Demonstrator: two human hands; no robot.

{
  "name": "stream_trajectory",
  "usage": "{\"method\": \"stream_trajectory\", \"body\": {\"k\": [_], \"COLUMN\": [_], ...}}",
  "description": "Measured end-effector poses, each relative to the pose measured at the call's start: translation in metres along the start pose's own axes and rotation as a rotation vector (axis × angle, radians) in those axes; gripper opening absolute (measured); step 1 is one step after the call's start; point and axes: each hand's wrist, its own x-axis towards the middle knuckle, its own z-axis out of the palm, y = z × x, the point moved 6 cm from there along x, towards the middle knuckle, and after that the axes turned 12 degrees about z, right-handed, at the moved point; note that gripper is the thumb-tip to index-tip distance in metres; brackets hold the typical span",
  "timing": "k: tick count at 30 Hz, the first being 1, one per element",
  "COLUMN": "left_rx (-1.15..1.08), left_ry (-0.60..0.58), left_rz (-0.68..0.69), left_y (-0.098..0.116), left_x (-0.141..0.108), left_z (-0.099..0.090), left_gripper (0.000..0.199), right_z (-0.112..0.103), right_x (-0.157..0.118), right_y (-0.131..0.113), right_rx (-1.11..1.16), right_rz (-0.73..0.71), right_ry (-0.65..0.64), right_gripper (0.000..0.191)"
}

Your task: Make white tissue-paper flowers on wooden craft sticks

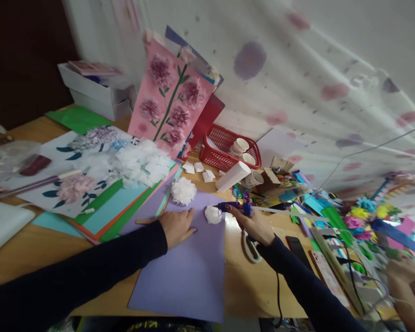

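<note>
My left hand (176, 227) lies flat on a purple sheet of paper (185, 281), fingers stretched out. Just beyond it sits a fluffy white paper flower (183, 191) on the same sheet. My right hand (254, 223) is wrapped round a blue hot glue gun (245, 208), from whose back a long glue stick (287, 212) sticks out. The gun's nozzle end is over or against a small white rounded piece (213, 216) near the sheet's right edge; whether they touch I cannot tell. A wooden stick (144, 221) shows beside my left wrist.
White tissue pieces (141, 161) and coloured sheets lie left. A pink flower picture (173, 97) stands behind, beside a red basket (216, 157) with paper cups. Scissors (251, 251), phones (299, 251) and a power strip (335, 258) lie right. Another person's arm (406, 286) is at far right.
</note>
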Motion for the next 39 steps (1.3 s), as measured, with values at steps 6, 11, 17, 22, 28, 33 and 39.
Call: {"method": "stream_trajectory", "body": {"k": [6,11,17,22,28,33,39], "left_rx": [0.011,-0.001,-0.004,-0.002,-0.003,-0.009,-0.012], "left_ry": [-0.009,-0.014,-0.016,-0.011,-0.009,-0.002,0.01], "left_rz": [0.0,0.002,-0.001,0.002,-0.003,-0.003,0.0], "left_y": [0.002,0.002,0.002,0.002,0.001,0.001,0.0], "left_x": [0.0,0.0,-0.001,0.0,0.0,0.0,0.001], "left_z": [-0.001,-0.003,-0.004,-0.004,-0.002,-0.002,-0.001], "left_gripper": [0.055,0.055,0.056,0.055,0.055,0.055,0.053], "right_z": [0.0,0.003,0.01,0.013,0.011,0.009,0.002], "right_x": [0.002,0.004,0.005,0.001,-0.002,-0.001,-0.006], "right_y": [-0.002,-0.004,0.002,-0.003,-0.007,0.002,0.003], "right_rx": [-0.009,-0.026,-0.016,0.015,-0.02,0.072,0.017], "right_rz": [-0.016,-0.008,-0.009,-0.026,-0.07,-0.084,-0.061], "right_ry": [-0.004,-0.008,-0.032,-0.102,-0.059,-0.04,-0.034], "right_gripper": [0.054,0.055,0.048,0.044,0.049,0.045,0.047]}}
